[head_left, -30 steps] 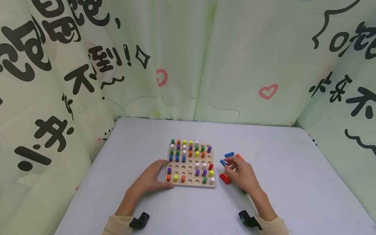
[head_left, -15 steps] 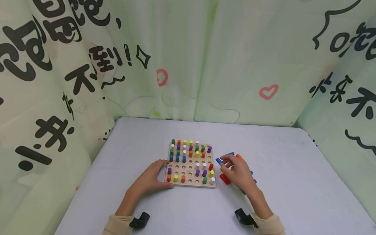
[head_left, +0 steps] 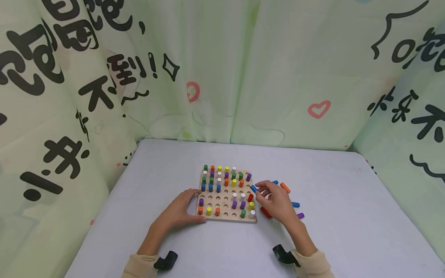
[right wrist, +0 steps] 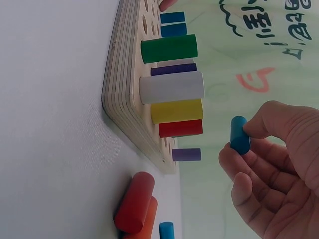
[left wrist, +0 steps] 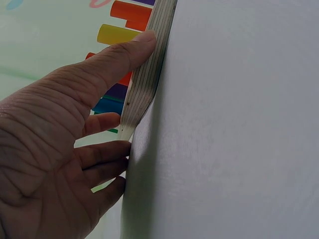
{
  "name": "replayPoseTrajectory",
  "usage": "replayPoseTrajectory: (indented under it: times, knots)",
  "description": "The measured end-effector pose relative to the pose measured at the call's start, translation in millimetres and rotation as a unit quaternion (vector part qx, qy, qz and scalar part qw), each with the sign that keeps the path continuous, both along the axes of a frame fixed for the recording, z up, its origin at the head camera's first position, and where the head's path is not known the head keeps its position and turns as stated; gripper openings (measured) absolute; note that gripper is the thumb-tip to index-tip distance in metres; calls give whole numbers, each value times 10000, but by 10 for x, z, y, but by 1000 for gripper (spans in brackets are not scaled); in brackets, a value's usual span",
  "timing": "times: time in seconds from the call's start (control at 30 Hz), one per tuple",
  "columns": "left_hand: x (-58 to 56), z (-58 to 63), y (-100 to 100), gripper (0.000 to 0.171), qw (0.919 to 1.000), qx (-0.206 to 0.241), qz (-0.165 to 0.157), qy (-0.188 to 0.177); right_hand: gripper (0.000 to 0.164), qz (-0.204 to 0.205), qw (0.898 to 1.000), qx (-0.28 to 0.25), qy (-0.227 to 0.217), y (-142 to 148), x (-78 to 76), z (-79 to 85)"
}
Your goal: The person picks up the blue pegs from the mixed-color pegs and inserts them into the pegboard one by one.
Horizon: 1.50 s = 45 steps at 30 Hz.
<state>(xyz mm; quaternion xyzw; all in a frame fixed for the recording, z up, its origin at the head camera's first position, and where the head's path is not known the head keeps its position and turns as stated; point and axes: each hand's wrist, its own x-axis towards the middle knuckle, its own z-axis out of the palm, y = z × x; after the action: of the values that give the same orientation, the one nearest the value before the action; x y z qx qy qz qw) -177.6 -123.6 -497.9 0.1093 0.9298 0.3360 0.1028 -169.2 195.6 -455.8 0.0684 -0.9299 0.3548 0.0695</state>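
Fingers spread wide on the left hand (head_left: 178,209), thumb and forefinger against the board (head_left: 227,219); should they ease off, a bump could skid it. Across now, just beyond the right hand's (head_left: 276,200) fingertips, which pinch a tilted blue peg (right wrist: 239,132); its height over the board is hard to judge. Slack pinch, and it might drop onto the standing red peg (head_left: 250,198) near those fingertips. Farther right, a loose orange peg (head_left: 285,187).

The pinched peg (right wrist: 240,134) is blue, the curtain (head_left: 278,58) pale green (black-lettered).
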Motion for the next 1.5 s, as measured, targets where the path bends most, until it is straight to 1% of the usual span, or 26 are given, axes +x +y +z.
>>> replayPoseTrajectory:
  times: [0.13, 0.43, 0.63, 0.73, 1.03, 1.17, 1.33, 1.5]
  knots:
    - [1, 7, -1, 93, 10000, -25, -25, -17, 27, 41, 10000, -45, 3, -17, -15, -5]
    - [0, 33, 5, 93, 10000, -51, -67, -33, 26, 118, 9998, -69, 157, -55, -28, 5]
    - [10, 41, 1, 92, 10000, -51, -74, -25, 29, 84, 9999, -127, 17, -131, -37, 25]
    - [12, 35, -2, 93, 10000, -39, -74, -27, 30, 77, 9999, -140, -39, -170, -48, 25]
    - [5, 27, -3, 93, 9999, -31, -95, -32, 23, 279, 9992, -266, 63, -231, -60, 42]
    - [-6, 10, -4, 94, 9999, -30, -100, -16, 22, 334, 9991, -233, 77, -265, -79, 28]
    - [-13, -3, -7, 94, 9999, -18, -117, 10, 23, 277, 9992, -261, 111, -325, -116, -9]
    - [0, -4, -4, 93, 9999, -29, -133, 6, 21, 261, 9986, -465, 51, -385, -139, -21]
